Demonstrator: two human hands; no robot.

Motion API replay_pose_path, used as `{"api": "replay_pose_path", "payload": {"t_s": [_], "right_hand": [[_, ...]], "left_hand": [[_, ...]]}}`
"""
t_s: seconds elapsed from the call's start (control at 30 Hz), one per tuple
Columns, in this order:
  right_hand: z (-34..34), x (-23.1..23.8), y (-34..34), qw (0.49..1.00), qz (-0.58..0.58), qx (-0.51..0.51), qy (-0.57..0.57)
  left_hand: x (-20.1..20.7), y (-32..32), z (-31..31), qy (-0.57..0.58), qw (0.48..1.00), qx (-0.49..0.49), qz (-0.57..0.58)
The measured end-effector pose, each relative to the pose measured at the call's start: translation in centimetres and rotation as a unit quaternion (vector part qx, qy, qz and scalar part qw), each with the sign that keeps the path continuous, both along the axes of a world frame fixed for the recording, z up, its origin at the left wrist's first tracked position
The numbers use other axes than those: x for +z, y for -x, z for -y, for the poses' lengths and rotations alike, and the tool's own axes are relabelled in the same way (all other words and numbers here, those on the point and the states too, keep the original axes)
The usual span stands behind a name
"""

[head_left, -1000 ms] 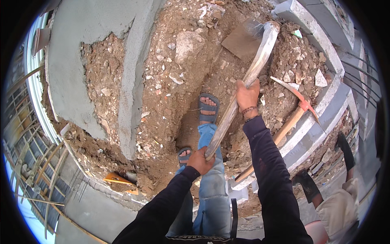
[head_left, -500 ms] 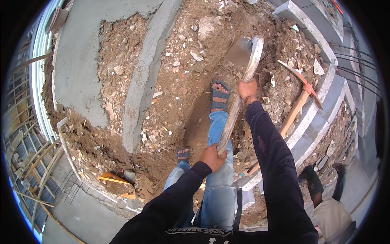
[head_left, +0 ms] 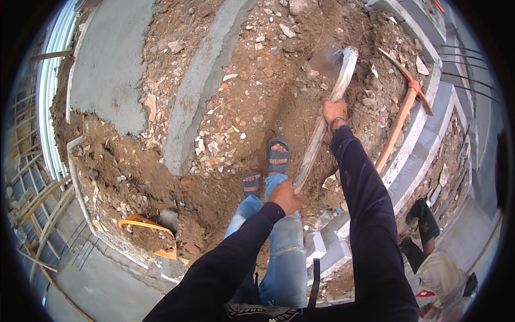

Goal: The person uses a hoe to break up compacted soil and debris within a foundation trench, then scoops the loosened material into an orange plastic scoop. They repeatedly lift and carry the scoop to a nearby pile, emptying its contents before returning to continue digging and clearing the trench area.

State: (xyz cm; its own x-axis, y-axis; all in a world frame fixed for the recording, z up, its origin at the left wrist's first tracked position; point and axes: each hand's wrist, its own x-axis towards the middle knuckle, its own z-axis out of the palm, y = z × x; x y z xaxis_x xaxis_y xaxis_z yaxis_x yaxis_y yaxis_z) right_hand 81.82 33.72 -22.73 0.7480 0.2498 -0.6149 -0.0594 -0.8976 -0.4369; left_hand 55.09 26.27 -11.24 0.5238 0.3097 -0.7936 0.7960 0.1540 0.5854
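Both hands grip a hoe slanting up and to the right in front of me. My left hand (head_left: 286,196) is closed round the lower end of its pale wooden handle (head_left: 312,155), above my jeans. Farther up, my right hand (head_left: 335,111) wraps the handle below its curved, whitish top. The metal hoe blade (head_left: 325,61) is slightly blurred and lies at or just over the brown soil; whether it touches cannot be told. To the right, a pickaxe (head_left: 396,127) with a red head and wooden handle rests on rubble against the kerb blocks.
A grey mortar strip (head_left: 190,96) crosses the rubble at left, beside a wider mortar patch (head_left: 104,70). White pipes (head_left: 49,102) run along the far left. An orange curved object (head_left: 145,220) lies half in soil. Concrete kerb blocks (head_left: 421,142) border the right, where a person in dark boots (head_left: 426,222) stands.
My right foot has stepped back, so my sandalled feet are closer together. The hoe blade has come nearer to me over the ground. Both hands keep their grip.
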Motion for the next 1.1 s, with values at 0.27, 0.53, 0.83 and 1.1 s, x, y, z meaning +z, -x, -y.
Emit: {"api": "replay_pose_path", "payload": {"t_s": [0.27, 0.53, 0.83, 1.1], "right_hand": [[6.3, 1.6, 9.6, 0.991, -0.059, -0.05, -0.105], [-5.5, 0.6, -6.9, 0.988, 0.077, 0.012, -0.13], [2.7, -0.4, 5.1, 0.997, 0.054, 0.048, -0.02], [13.3, 2.5, 13.8, 0.994, -0.048, 0.008, -0.093]], "left_hand": [[0.7, 8.2, 8.2, 0.063, 0.992, 0.058, -0.089], [-5.3, -8.0, -4.0, -0.07, 0.992, 0.084, 0.059], [-0.6, 0.8, 6.1, 0.018, 0.986, 0.163, 0.004], [6.7, 8.6, 10.6, 0.068, 0.989, 0.095, -0.09]]}}
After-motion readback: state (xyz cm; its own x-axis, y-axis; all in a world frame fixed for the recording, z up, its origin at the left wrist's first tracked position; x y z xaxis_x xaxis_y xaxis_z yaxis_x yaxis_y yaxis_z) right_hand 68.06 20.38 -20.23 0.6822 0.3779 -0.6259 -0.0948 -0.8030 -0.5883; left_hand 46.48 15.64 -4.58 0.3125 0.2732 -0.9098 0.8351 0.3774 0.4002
